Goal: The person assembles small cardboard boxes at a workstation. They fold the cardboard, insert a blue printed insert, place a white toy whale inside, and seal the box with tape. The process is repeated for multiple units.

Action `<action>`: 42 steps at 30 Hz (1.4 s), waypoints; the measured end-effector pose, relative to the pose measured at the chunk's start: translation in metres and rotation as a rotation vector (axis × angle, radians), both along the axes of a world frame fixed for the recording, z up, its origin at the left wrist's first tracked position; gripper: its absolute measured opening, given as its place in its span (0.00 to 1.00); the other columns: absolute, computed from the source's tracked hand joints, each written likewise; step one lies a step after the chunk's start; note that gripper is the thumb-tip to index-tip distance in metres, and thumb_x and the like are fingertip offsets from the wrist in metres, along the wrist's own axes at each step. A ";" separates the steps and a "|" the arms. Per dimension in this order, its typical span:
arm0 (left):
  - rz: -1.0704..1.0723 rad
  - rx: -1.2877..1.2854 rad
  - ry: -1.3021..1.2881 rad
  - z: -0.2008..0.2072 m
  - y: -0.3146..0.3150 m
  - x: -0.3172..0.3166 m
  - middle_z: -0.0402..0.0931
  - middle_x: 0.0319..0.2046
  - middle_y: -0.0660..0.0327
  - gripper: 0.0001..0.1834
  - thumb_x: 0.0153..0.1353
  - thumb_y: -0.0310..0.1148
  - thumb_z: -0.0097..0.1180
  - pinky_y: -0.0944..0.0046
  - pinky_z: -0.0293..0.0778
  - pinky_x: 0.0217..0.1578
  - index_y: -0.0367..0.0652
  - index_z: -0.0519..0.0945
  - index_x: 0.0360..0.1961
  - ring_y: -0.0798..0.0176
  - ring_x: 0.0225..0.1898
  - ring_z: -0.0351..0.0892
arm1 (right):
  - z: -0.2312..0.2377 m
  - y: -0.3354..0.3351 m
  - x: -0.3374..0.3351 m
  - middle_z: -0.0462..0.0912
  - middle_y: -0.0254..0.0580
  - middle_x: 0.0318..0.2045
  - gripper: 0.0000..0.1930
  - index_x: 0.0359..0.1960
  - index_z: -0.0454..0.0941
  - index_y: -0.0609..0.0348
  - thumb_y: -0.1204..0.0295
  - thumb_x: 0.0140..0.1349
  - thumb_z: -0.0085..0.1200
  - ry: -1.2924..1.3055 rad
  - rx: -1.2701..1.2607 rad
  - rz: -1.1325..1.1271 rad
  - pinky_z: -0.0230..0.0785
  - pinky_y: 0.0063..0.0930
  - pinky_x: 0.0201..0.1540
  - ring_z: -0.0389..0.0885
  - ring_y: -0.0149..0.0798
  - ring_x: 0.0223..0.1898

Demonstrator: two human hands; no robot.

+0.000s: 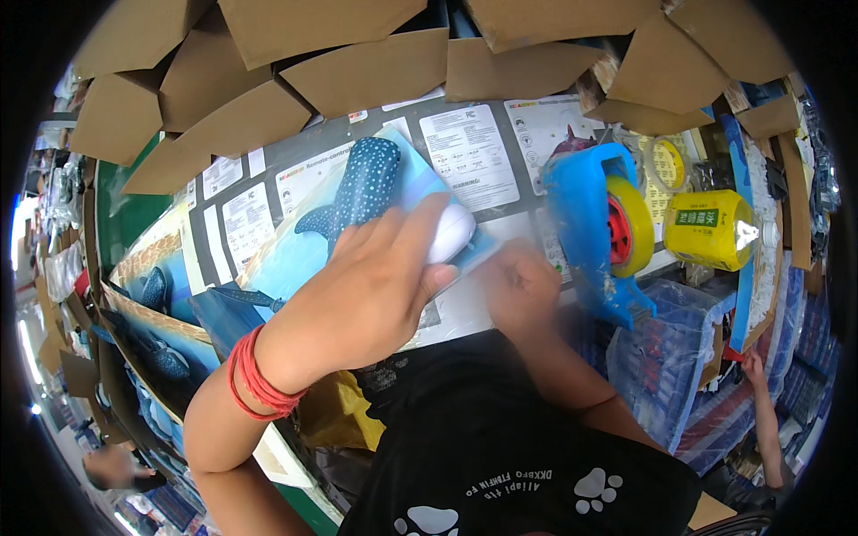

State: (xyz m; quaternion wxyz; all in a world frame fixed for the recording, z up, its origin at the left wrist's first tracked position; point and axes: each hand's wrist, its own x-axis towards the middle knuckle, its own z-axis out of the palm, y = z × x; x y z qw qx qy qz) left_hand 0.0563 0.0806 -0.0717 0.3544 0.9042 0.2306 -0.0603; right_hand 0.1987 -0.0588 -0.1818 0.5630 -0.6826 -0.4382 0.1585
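My left hand, with red cords round the wrist, curls over a smooth white rounded piece, thumb and forefinger closed about it. Under and beyond these fingers lies a dark blue whale shark toy with white spots, on a light blue sheet. My palm covers part of the toy. To the right, my right hand is curled and blurred by motion, close to the sheet's clear plastic-like edge. What its fingers pinch, if anything, is too smeared to make out.
A blue tape dispenser with yellow tape stands right of my right hand. Beside it are a yellow bottle and a tape roll. Open cardboard boxes line the far edge. Whale shark packages stand at left; another person's hand shows at right.
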 end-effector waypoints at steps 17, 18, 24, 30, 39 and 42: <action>0.006 -0.008 -0.120 -0.011 0.003 -0.007 0.74 0.45 0.43 0.26 0.72 0.35 0.51 0.49 0.68 0.52 0.40 0.62 0.68 0.38 0.46 0.74 | 0.001 0.002 0.001 0.82 0.41 0.26 0.05 0.28 0.81 0.61 0.83 0.56 0.64 -0.149 0.058 -0.007 0.72 0.27 0.29 0.82 0.40 0.27; -0.002 -0.018 -0.103 -0.008 0.004 -0.007 0.74 0.45 0.43 0.26 0.72 0.34 0.51 0.49 0.68 0.52 0.40 0.62 0.68 0.37 0.46 0.74 | 0.001 0.002 0.001 0.82 0.41 0.26 0.04 0.28 0.81 0.61 0.83 0.56 0.64 -0.137 0.048 0.007 0.72 0.28 0.29 0.82 0.40 0.27; 0.038 -0.027 -0.113 -0.010 -0.001 -0.006 0.74 0.46 0.44 0.26 0.71 0.33 0.52 0.49 0.67 0.53 0.40 0.63 0.67 0.37 0.47 0.73 | -0.003 -0.001 0.004 0.82 0.42 0.28 0.04 0.28 0.81 0.61 0.82 0.58 0.64 -0.123 0.033 0.042 0.72 0.28 0.29 0.82 0.40 0.28; 0.052 0.045 -0.160 -0.015 -0.004 -0.005 0.75 0.44 0.47 0.25 0.71 0.33 0.53 0.51 0.62 0.55 0.41 0.65 0.66 0.41 0.47 0.73 | -0.006 0.000 0.005 0.81 0.43 0.27 0.05 0.29 0.80 0.62 0.80 0.58 0.65 -0.143 0.047 0.043 0.71 0.27 0.29 0.81 0.40 0.27; 0.031 0.100 -0.152 -0.010 0.001 -0.007 0.77 0.44 0.48 0.23 0.70 0.34 0.54 0.52 0.59 0.56 0.39 0.68 0.63 0.46 0.49 0.71 | -0.006 -0.003 0.006 0.81 0.44 0.27 0.06 0.28 0.79 0.64 0.78 0.59 0.64 -0.196 0.029 0.057 0.71 0.28 0.29 0.81 0.41 0.27; 0.026 0.133 -0.167 -0.012 0.001 -0.006 0.77 0.45 0.48 0.23 0.69 0.34 0.54 0.52 0.59 0.56 0.39 0.69 0.63 0.45 0.49 0.70 | -0.004 0.000 0.007 0.81 0.44 0.27 0.06 0.28 0.79 0.64 0.78 0.59 0.65 -0.196 0.040 0.074 0.71 0.28 0.30 0.81 0.42 0.27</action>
